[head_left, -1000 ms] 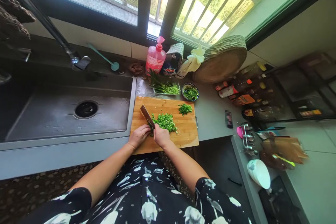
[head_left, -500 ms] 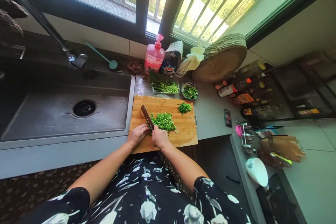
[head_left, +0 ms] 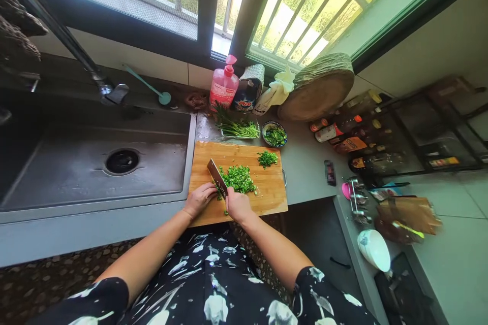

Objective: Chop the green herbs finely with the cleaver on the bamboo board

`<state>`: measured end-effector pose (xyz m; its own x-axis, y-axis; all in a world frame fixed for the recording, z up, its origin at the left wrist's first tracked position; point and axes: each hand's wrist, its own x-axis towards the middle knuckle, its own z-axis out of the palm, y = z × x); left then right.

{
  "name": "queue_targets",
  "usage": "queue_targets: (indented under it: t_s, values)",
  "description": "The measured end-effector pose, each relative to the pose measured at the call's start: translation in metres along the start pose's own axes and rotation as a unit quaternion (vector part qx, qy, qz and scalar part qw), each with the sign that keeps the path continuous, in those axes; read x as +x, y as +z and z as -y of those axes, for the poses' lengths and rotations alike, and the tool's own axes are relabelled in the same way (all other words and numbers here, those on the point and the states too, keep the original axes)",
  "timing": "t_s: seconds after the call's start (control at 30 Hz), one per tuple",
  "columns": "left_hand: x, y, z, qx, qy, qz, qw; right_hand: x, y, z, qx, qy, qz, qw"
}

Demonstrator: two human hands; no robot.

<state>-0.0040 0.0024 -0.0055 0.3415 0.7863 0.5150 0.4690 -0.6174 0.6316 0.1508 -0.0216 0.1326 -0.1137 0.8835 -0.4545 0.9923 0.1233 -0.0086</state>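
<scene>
My right hand is closed round the handle of a kitchen knife, whose broad blade slants up and to the left over a wooden cutting board. Left of the blade, my left hand has its fingers bent together on a few greens at the knife's edge; the fingers partly hide them. A pile of finely chopped greens lies just right of the blade. Apart from it, a smaller chopped heap sits near the board's upper right corner.
Behind the board are a tray of long green stalks and a bowl of cut greens. A pink pump bottle and other bottles stand by the window. The sink is left; sauce bottles and white bowls are right.
My right hand and the knife have shifted slightly right and down, and the blade shows more of its flat side. A small green piece now shows near the board's front edge.
</scene>
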Motion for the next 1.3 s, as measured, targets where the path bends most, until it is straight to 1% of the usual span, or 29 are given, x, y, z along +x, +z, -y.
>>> queue_targets:
  t_s: [0.17,0.3,0.4,0.53,0.63,0.77,0.9,0.97,1.03,1.17,1.23,1.3]
  values:
    - [-0.003,0.004,0.004,0.012,-0.002,0.003,1.000,-0.002,0.001,-0.003,0.002,-0.004,-0.013,1.000]
    - [-0.001,0.002,0.002,0.019,0.005,0.007,1.000,0.001,-0.003,0.002,0.002,-0.001,-0.011,1.000]
    - [0.001,-0.001,-0.001,0.014,0.002,0.010,1.000,-0.003,-0.005,0.005,-0.008,-0.001,-0.003,1.000]
    - [0.001,-0.001,-0.001,0.007,-0.005,0.014,1.000,-0.005,0.000,0.013,-0.035,-0.002,-0.001,0.999]
    - [-0.002,0.000,0.001,0.006,-0.011,0.016,1.000,0.007,0.007,0.018,-0.039,-0.009,0.002,0.999]
    - [-0.003,-0.001,0.002,0.001,-0.018,0.027,0.999,0.020,0.009,0.012,-0.018,-0.018,-0.007,1.000]
    - [0.000,-0.003,-0.001,-0.010,-0.006,0.013,1.000,0.012,0.002,-0.002,-0.004,-0.012,-0.013,1.000]
    - [0.002,-0.004,-0.002,-0.012,0.002,0.008,1.000,0.007,0.001,-0.005,-0.003,-0.015,-0.008,1.000]
    - [0.002,-0.004,-0.002,-0.012,-0.001,0.008,1.000,0.007,0.003,-0.002,-0.002,-0.014,-0.005,1.000]
    - [0.003,-0.005,-0.002,-0.005,-0.015,0.020,1.000,0.017,0.013,0.010,0.003,-0.004,-0.006,1.000]
    - [0.004,-0.006,-0.003,-0.005,-0.014,0.026,1.000,0.019,0.013,0.012,0.006,0.000,-0.008,1.000]
    - [0.006,-0.008,-0.004,-0.011,-0.011,0.026,1.000,0.016,0.009,0.009,0.014,0.001,-0.009,1.000]
